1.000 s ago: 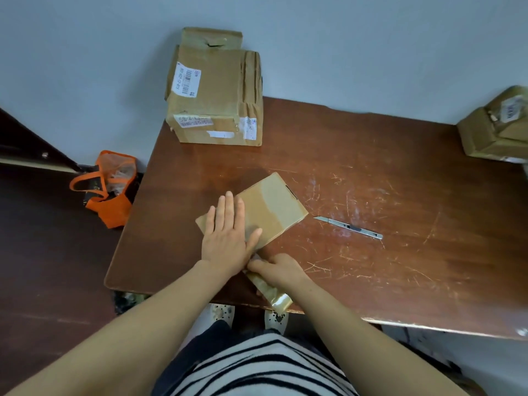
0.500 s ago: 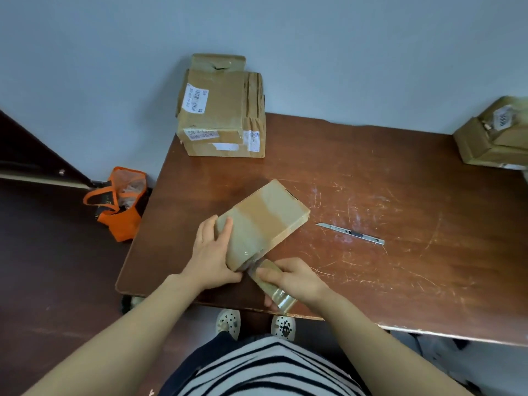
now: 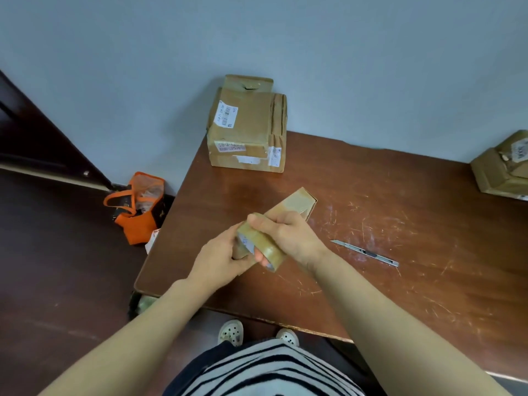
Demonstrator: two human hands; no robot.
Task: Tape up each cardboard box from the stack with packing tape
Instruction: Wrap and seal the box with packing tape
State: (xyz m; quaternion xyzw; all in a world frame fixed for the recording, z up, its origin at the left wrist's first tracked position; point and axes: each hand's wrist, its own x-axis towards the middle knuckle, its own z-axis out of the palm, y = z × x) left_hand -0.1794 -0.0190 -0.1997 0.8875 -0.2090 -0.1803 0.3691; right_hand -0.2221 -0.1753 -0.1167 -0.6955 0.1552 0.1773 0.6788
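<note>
one box (image 3: 297, 202), left hand (image 3: 220, 258); tape (image 3: 265, 247), right hand (image 3: 288, 235)

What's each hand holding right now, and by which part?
Right hand grips the tape roll across its outer rim, fingers curled over it. Left hand grips the small box at its near end.

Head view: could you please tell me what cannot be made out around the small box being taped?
Near end of the small box: hidden behind the left hand, right hand and tape roll, head view.
Free end of the tape: hidden under those hands.
The box at right: cut off by the frame edge.
The label on the stacked boxes: print too small.
</note>
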